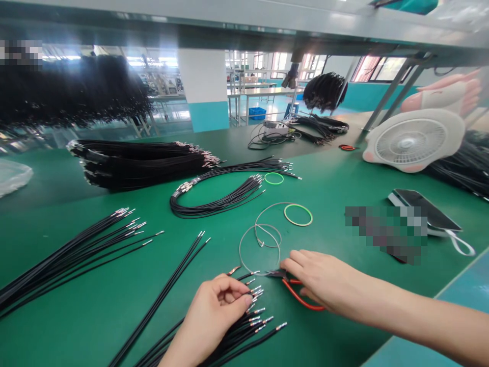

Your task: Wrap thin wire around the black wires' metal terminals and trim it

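My left hand (219, 311) is closed, thumb and forefinger pinching a black cable near its bare metal end. Under and around it lies a bunch of black cables (229, 339) with silver and copper-coloured tips pointing right. Fingers curled round the red handles, my right hand (321, 280) holds a pair of pliers (296, 293). Their dark jaws point left, close to the tip of one cable and to the end of a thin grey wire (280, 242) that lies in loose loops. Whether the jaws grip anything is too small to tell.
More black cables lie at left (76, 255) and centre-left (160, 295). Behind are a bent cable bundle (206, 206), a thick cable stack (145, 163) and green rings (298, 215). A white fan (416, 140) and a dark-faced device (424, 209) stand right. A shelf (244, 25) hangs overhead.
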A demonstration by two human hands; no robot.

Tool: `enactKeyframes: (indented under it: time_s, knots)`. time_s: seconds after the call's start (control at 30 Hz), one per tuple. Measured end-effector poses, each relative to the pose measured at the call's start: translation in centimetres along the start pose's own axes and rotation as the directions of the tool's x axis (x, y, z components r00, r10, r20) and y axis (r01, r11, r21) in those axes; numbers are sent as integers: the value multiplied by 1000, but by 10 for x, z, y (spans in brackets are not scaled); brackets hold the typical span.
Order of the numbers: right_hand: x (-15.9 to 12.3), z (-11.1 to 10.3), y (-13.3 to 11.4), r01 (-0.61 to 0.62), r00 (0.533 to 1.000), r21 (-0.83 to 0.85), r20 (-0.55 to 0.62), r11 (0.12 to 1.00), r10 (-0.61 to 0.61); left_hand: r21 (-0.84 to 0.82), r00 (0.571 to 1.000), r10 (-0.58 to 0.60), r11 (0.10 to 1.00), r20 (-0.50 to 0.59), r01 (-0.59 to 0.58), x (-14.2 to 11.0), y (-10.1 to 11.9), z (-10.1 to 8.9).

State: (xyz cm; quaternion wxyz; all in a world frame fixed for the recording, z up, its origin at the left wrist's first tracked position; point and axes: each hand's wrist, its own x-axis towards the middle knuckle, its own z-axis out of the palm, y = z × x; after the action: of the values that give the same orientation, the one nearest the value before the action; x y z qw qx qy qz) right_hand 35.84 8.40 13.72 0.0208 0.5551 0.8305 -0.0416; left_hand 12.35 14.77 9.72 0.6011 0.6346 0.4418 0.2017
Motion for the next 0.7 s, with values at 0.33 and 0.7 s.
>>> enactKeyframes:
  time_s: [0.33, 0.7]
  knots:
    - [-15, -1, -9, 0, 979, 107, -205, 994, 22, 131, 1000, 23, 991, 1, -23, -4, 6, -4]
    - [25, 26, -29, 352, 844, 219, -494, 910, -208, 16, 1000, 1, 1000, -27, -1, -8, 7, -1]
